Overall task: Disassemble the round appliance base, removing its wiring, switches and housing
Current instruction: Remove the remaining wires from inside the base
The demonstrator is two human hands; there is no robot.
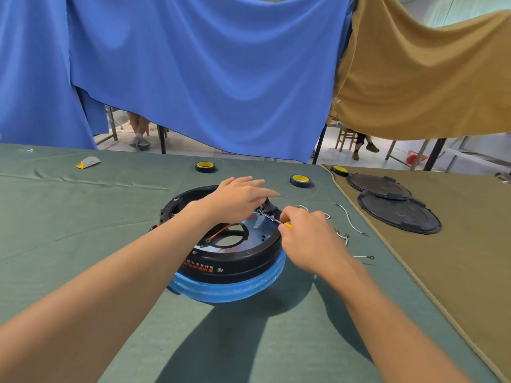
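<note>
Head | right hand (pixel 307 239) grips screwdriver (pixel 287 224), tip at base (pixel 235 268) far rim | left hand (pixel 237 200) released, above base

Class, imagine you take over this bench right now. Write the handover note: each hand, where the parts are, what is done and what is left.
Left hand: fingers straight, laid over the far rim of the round base, gripping nothing visible.
Right hand: grips the screwdriver, tip at the black fitting on that rim.
Base: on the green cloth, with the red wire inside.
Done: white wires lie loose on the cloth to the right, and two black covers lie on the tan cloth.
Left: probably free that fitting, pull the red wire, then strip the housing.
</note>
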